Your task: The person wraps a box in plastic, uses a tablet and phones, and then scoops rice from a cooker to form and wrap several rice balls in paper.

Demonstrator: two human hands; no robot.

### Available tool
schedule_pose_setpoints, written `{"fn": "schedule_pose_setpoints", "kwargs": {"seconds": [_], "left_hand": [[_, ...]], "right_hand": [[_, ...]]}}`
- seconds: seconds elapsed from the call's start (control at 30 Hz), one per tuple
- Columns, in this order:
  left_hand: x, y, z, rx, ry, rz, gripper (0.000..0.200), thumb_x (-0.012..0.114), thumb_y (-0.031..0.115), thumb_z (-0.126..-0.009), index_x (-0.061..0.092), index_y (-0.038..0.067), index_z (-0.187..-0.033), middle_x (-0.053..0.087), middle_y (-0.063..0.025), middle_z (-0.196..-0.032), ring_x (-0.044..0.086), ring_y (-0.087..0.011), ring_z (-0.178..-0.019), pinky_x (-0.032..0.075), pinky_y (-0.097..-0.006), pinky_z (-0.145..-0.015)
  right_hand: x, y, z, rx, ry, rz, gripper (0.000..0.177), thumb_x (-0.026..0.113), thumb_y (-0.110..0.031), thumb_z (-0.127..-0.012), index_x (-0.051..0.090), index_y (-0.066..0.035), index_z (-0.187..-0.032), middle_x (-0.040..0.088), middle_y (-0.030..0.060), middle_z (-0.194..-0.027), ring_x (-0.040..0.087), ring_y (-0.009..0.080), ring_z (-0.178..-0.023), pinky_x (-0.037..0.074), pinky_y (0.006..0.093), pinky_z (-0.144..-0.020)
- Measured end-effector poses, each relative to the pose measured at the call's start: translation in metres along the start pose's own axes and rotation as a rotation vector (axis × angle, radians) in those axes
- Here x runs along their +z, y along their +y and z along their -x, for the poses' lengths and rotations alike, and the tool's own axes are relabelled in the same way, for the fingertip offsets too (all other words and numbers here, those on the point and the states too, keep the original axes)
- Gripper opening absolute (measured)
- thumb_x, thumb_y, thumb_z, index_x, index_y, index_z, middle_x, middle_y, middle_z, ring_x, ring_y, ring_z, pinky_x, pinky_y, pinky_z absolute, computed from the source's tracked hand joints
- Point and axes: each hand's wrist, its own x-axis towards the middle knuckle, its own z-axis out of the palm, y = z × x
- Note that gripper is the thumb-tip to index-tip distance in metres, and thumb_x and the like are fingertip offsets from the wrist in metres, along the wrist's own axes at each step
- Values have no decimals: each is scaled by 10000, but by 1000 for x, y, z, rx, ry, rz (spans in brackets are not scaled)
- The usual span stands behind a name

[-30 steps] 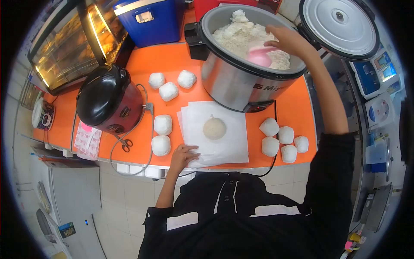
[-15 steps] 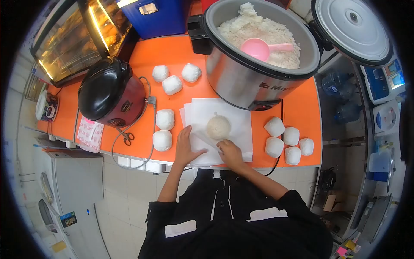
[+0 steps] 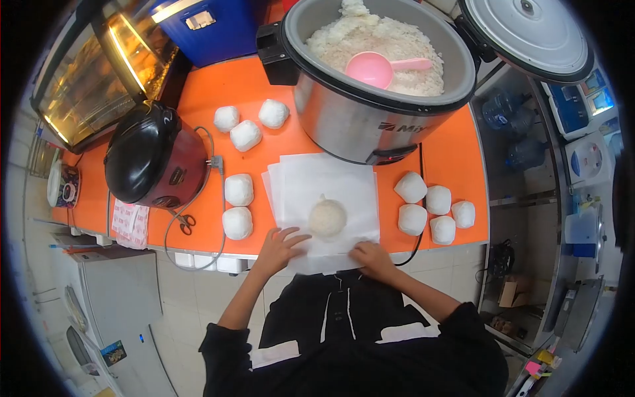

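A round mound of rice (image 3: 327, 219) lies on a sheet of white paper (image 3: 331, 175), the top one of a small stack at the table's front edge. My left hand (image 3: 280, 251) rests at the paper's left side, its fingers spread and lying near the rice. At the near right corner, my right hand (image 3: 374, 260) has its fingers closed on the edge of the paper. The near edge of the sheet hangs over the table edge, towards my body.
A large rice cooker (image 3: 370, 122) full of rice holds a pink scoop (image 3: 370, 70). White wrapped bundles (image 3: 238, 223) stand left of the paper, more bundles (image 3: 412, 220) right. A smaller dark red cooker (image 3: 175, 165), its cord and scissors (image 3: 186, 223) are farther left.
The top sheet and rice have slid towards my body. The paper's near corner, folded up before, now lies flatter. My right hand has moved right and down; the camera view has shifted.
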Motion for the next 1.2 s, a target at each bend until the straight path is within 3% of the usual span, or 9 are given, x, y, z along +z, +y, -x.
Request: {"fn": "schedule_pose_setpoints", "kwargs": {"seconds": [0.13,0.33,0.43,0.57,0.63,0.7,0.77,1.0,1.2], "left_hand": [[-3,-6,18,-135,-86,278,228,632,29,-655,713,179,-805,627,44,-1049,499,-200,-1074,352,-418,-928],[49,-24,-6,-848,462,1074,145,641,154,-757,660,54,-860,607,-73,-640,576,-232,-648,423,-359,-558],[31,-6,-46,-1004,640,512,194,599,205,-811,623,15,-836,556,-76,-581,556,-248,-553,423,-369,-534],[20,2,-56,-1001,507,475,208,587,208,-807,588,30,-916,590,-85,-745,582,-248,-723,426,-378,-620],[17,27,-62,-904,690,-228,290,568,216,-809,534,69,-1057,568,-83,-1015,534,-230,-951,399,-395,-748],[27,42,-57,-613,305,95,384,558,242,-812,476,89,-1155,457,-80,-1231,418,-217,-1147,341,-434,-857],[38,65,-57,-289,256,-147,589,556,313,-814,366,58,-1310,352,-122,-1367,297,-236,-1289,282,-485,-949],[38,92,-80,-417,275,57,867,661,388,-712,246,-60,-1328,271,-262,-1353,276,-386,-1258,265,-500,-951],[34,101,-95,-561,272,-11,833,641,394,-728,294,-126,-1280,332,-283,-1295,326,-391,-1202,295,-483,-936]], "right_hand": [[-27,26,27,279,-45,-301,142,573,-46,-671,579,-19,-810,577,101,-788,567,257,-736,449,346,-622],[-27,47,-13,785,282,-601,168,556,-130,-821,599,26,-776,571,117,-597,567,292,-597,441,354,-576],[-22,58,-29,882,133,-380,180,556,-142,-832,600,31,-810,573,133,-624,568,319,-634,449,368,-601],[-10,42,-45,649,215,234,188,595,-47,-746,538,32,-906,551,179,-901,541,322,-847,453,386,-746],[-16,45,-76,527,225,241,285,601,-34,-723,507,22,-987,523,186,-968,519,332,-914,442,402,-774],[-19,54,-116,339,142,175,342,605,-42,-716,485,12,-1032,499,181,-1042,503,340,-978,443,419,-799],[-7,70,-148,255,55,105,296,602,-64,-731,494,12,-996,502,170,-1051,508,338,-976,455,421,-797],[19,88,-200,452,-349,282,521,726,-62,-585,488,17,-1041,579,191,-965,555,311,-973,479,408,-815],[35,112,-214,408,-533,253,305,674,-100,-567,595,-40,-856,625,164,-843,600,339,-842,486,384,-786]]}}
